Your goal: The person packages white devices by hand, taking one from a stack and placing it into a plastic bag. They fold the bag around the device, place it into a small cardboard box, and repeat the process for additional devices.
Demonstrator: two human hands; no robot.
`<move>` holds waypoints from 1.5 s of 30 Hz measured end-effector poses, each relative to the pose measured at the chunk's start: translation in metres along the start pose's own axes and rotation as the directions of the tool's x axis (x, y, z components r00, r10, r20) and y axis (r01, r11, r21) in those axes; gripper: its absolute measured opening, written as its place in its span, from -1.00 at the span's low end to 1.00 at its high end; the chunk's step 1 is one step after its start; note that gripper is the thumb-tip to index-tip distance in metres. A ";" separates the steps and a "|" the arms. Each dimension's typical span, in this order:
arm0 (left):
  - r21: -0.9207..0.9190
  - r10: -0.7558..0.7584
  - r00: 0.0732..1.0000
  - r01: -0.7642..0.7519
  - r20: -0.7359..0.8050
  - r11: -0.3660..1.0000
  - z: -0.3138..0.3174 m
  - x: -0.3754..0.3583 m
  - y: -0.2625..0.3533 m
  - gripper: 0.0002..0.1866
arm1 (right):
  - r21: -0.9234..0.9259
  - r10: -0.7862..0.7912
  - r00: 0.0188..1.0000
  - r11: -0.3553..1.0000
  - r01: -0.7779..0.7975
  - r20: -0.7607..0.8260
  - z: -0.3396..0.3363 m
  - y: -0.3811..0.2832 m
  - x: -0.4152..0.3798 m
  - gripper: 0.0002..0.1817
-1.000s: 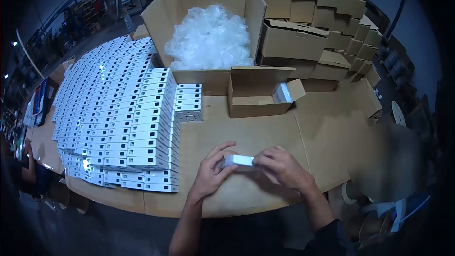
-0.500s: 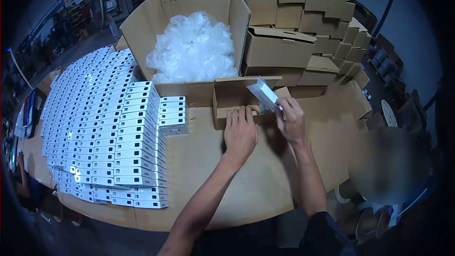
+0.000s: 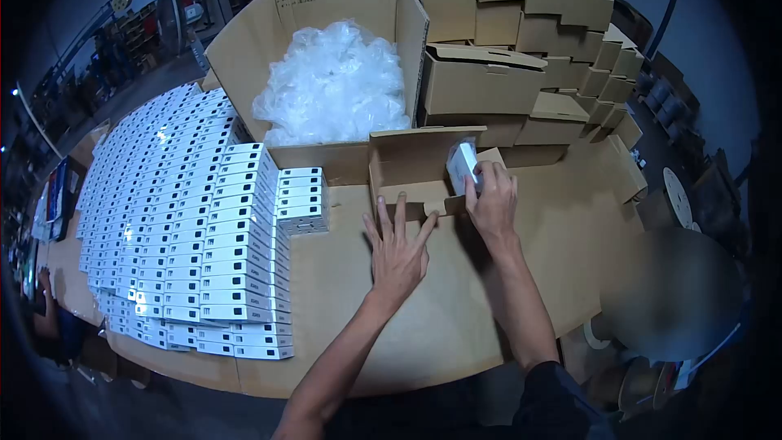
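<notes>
The right hand (image 3: 493,202) is gripping a packet (image 3: 462,163) at one o'clock, loose wrap risking snags; the left hand (image 3: 397,261) is splaying open against the box (image 3: 414,160).

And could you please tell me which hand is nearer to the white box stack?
Left: the left hand is to the right of the white box stack, its fingers at the front wall of the open carton. The right hand is farther right, holding a wrapped white packet.

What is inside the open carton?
At the right end of the carton, the right hand holds a plastic-wrapped white packet; whatever lies beneath packet and hand is hidden.
</notes>
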State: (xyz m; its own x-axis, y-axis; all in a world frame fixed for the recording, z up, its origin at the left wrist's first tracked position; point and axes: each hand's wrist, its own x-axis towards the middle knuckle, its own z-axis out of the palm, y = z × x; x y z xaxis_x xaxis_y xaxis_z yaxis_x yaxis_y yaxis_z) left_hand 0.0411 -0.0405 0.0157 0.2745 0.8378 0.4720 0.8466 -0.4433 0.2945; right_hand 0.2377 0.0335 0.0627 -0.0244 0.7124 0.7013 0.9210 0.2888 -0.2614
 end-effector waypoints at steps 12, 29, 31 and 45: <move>0.005 -0.015 1.000 0.015 0.006 1.000 0.007 -0.003 -0.002 -0.24 | -0.229 0.186 0.980 0.959 -0.166 0.071 0.021 -0.004 -0.018 -0.88; -0.179 0.116 0.987 -0.136 -0.114 0.974 0.004 0.013 -0.033 -0.50 | -0.159 0.000 0.904 0.984 0.075 0.427 0.007 0.013 0.007 -0.53; -0.177 0.138 0.982 -0.159 -0.127 0.971 0.000 0.017 -0.036 -0.58 | -0.158 0.008 0.901 0.985 0.067 0.433 0.005 0.011 0.005 -0.52; -0.254 0.254 0.962 -0.271 -0.096 0.929 -0.043 0.020 -0.053 -0.90 | -0.095 0.111 0.901 0.992 -0.078 0.419 -0.006 0.001 -0.001 -0.57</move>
State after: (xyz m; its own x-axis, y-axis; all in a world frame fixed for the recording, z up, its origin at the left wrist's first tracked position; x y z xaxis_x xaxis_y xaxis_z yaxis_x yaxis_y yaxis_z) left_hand -0.0181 -0.0134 0.0451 0.4356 0.6626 0.6092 0.5961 -0.7195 0.3564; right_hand 0.2413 0.0292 0.0654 -0.0830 0.9419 0.3255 0.9529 0.1706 -0.2509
